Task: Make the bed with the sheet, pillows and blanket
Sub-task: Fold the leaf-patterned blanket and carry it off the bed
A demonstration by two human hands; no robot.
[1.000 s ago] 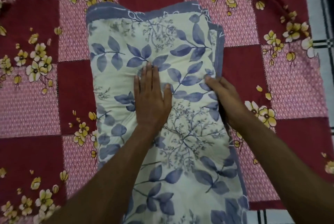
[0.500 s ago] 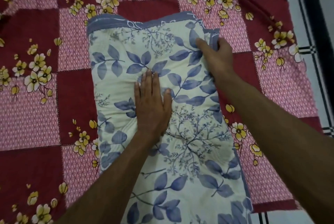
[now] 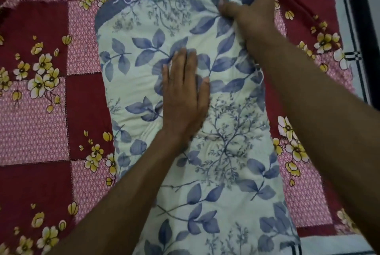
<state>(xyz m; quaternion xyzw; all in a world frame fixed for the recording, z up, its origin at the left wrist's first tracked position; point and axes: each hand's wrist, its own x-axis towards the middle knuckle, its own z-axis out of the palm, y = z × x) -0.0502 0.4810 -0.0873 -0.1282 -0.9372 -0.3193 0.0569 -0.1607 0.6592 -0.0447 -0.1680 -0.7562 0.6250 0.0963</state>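
Note:
A folded cream blanket (image 3: pixel 144 81) with blue leaf print and a grey-blue border lies lengthwise on the bed. Under it spreads the sheet (image 3: pixel 41 110), a patchwork of dark red and pink squares with yellow flowers. My left hand (image 3: pixel 184 94) lies flat on the blanket's middle, fingers straight, pressing it down. My right hand (image 3: pixel 253 9) is at the blanket's far right corner, thumb on top and fingers curled round the edge, gripping the fabric. No pillows are in view.
The sheet's right edge ends near a white mattress surface with black check lines (image 3: pixel 349 18). A dark strip (image 3: pixel 362 7) runs down the far right. More white checked surface shows at the bottom right corner (image 3: pixel 329 248).
My right hand has slid up the blanket's right edge from its middle to the far corner and taken hold there. The left hand has stayed flat in place. The view has moved closer.

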